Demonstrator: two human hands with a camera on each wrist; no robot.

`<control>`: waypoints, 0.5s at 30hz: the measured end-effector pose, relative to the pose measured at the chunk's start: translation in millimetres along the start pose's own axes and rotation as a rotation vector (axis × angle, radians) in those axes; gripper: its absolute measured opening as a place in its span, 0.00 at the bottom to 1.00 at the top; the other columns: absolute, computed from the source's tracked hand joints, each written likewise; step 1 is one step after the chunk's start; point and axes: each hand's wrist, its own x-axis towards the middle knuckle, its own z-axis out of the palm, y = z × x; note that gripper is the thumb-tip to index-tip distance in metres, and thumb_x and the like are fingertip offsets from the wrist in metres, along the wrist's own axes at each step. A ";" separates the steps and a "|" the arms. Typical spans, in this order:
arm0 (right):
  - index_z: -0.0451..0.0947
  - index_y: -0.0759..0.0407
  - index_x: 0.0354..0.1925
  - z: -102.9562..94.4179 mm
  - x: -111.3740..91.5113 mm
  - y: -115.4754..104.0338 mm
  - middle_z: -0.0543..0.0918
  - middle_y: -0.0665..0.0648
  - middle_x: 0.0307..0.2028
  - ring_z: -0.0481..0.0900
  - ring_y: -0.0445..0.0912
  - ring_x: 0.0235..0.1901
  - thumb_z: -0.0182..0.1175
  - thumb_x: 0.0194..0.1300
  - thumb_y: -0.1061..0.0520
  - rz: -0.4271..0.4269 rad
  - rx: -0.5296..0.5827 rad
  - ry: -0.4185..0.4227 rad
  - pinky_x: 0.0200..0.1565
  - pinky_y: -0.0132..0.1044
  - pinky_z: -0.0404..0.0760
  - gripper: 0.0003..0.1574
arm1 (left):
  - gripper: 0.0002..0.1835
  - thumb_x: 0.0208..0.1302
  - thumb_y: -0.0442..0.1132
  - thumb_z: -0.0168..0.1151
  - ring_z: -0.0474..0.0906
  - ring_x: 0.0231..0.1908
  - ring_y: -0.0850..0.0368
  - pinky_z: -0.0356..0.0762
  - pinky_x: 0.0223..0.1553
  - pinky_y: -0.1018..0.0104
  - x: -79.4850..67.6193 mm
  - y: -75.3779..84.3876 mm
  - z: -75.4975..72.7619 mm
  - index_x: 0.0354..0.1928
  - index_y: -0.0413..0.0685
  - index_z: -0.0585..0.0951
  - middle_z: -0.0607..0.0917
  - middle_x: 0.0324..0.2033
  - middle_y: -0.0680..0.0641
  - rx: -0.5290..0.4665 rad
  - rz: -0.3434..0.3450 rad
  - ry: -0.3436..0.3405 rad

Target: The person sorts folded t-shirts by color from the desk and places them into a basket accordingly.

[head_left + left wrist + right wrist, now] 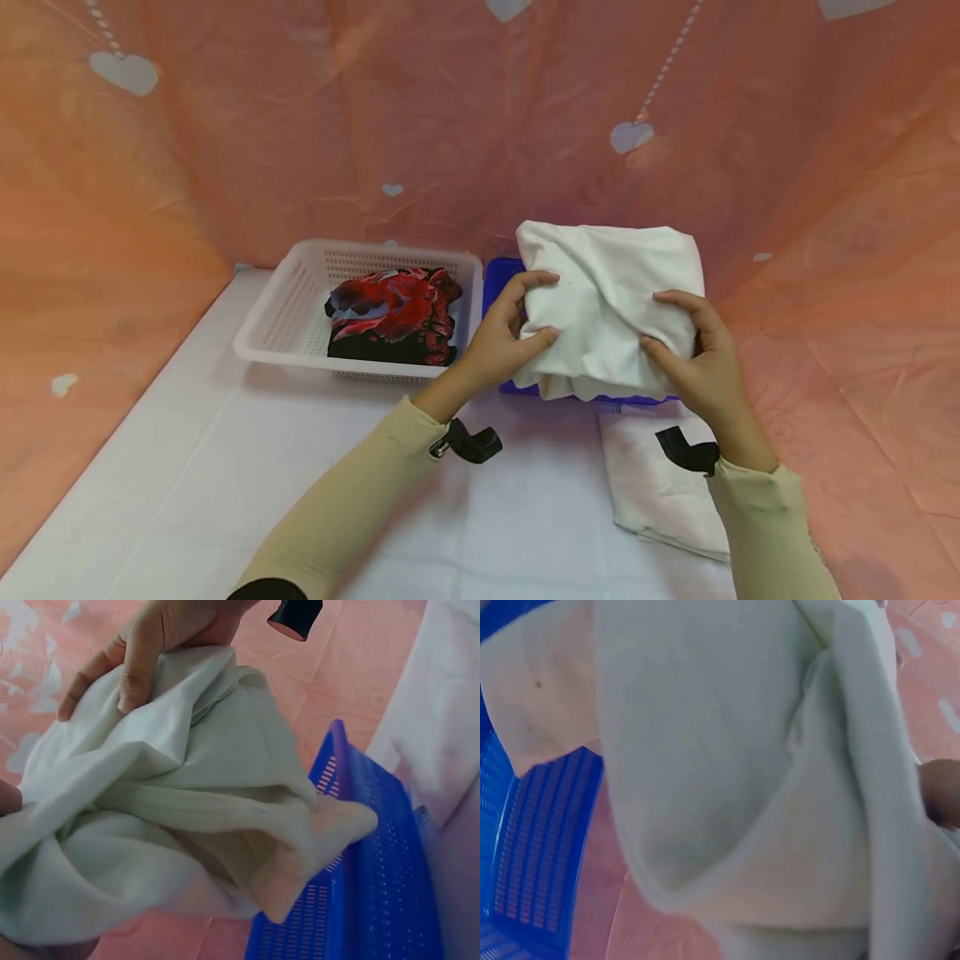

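Note:
In the head view, a bundle of folded white cloth (pixel 600 312) is held up over the blue basket (pixel 491 283), covering most of it. My left hand (pixel 513 325) grips the cloth's left side, thumb in front. My right hand (pixel 701 358) pinches its right side between thumb and fingers. The left wrist view shows loose folds and a drooping corner of the white cloth (pixel 225 780) close to the blue basket's rim (pixel 341 787). Up close in the right wrist view, the white cloth (pixel 697 750) hangs in a deep fold, with the slotted blue basket (pixel 544 847) beside it.
Left of the blue basket stands a white basket (pixel 281 354) with a folded black-and-red patterned garment (pixel 393 317) in it. A folded white cloth (pixel 660 492) lies on the white-covered table (pixel 375 517) near my right forearm. Orange-pink sheeting (pixel 450 108) hangs behind and at both sides.

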 end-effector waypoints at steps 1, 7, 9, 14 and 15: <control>0.74 0.65 0.56 -1.0 5.2 2.0 0.78 0.43 0.46 0.78 0.37 0.35 0.65 0.50 0.76 0.004 -0.005 0.004 0.34 0.22 0.77 0.33 | 0.30 0.59 0.21 0.57 0.73 0.49 0.53 0.80 0.42 0.66 6.0 -1.9 0.0 0.64 0.39 0.64 0.67 0.62 0.39 -0.006 -0.003 0.002; 0.75 0.62 0.57 -6.5 32.1 17.2 0.78 0.40 0.43 0.78 0.36 0.32 0.65 0.51 0.73 0.019 -0.050 0.053 0.32 0.21 0.76 0.32 | 0.31 0.60 0.19 0.55 0.71 0.50 0.56 0.78 0.42 0.68 40.7 -24.6 3.3 0.65 0.38 0.62 0.68 0.61 0.38 -0.115 -0.032 0.021; 0.75 0.60 0.57 -7.0 39.4 22.7 0.78 0.39 0.41 0.78 0.35 0.32 0.66 0.52 0.72 0.022 -0.067 0.054 0.32 0.21 0.76 0.32 | 0.31 0.60 0.19 0.55 0.71 0.49 0.58 0.78 0.41 0.68 49.5 -35.9 5.2 0.66 0.40 0.63 0.70 0.59 0.39 -0.152 -0.063 0.047; 0.73 0.62 0.58 -3.9 50.4 46.6 0.77 0.38 0.45 0.75 0.33 0.36 0.64 0.53 0.72 0.051 -0.093 -0.009 0.36 0.20 0.74 0.32 | 0.33 0.59 0.19 0.54 0.73 0.48 0.58 0.78 0.40 0.68 60.2 -67.7 8.7 0.66 0.44 0.63 0.74 0.54 0.40 -0.209 -0.181 0.117; 0.72 0.63 0.59 -2.6 51.3 52.8 0.77 0.40 0.47 0.74 0.33 0.37 0.64 0.54 0.72 0.061 -0.098 -0.028 0.37 0.20 0.73 0.32 | 0.33 0.59 0.19 0.54 0.73 0.47 0.58 0.78 0.40 0.68 60.5 -73.6 8.8 0.66 0.44 0.64 0.74 0.54 0.40 -0.206 -0.212 0.129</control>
